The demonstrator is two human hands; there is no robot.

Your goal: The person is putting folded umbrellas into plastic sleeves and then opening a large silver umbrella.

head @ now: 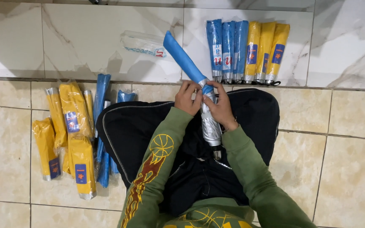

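**Sleeve half-seated on folded umbrella: slip and snag risks noted**

Position. The folded umbrella (211,126) lies over the person's lap, handle end towards the body, its silver canopy exposed between the hands and the handle. The blue sleeve (183,58) covers the far end and angles up and left over the marble step (85,42).

Hands. The left hand (187,98) has its fingers curled around the sleeve mouth, pinching the fabric edge. The right hand (221,107) is wrapped around the silver canopy just beside it, fingers pressed against the bundle. The two hands are almost touching.

Risks, as judged:
- The canopy folds look loose below the grip; if they bulge, the sleeve mouth could catch on them and bunch.
- A pull on one side of the mouth alone could twist the sleeve askew.
- The far end is unsupported; a slackened grip could let the umbrella tip off the lap onto the tiled floor (351,169).

Surroundings. An empty clear plastic wrapper (142,44) lies on the step near the sleeve tip, near enough to be swept aside. A sleeved row of blue and yellow umbrellas (246,50) lies to the right of it, well apart. A looser pile of yellow and blue umbrellas (74,135) lies on the floor at the person's left, touching the dark trousers (132,135). Nothing stands between the hands.
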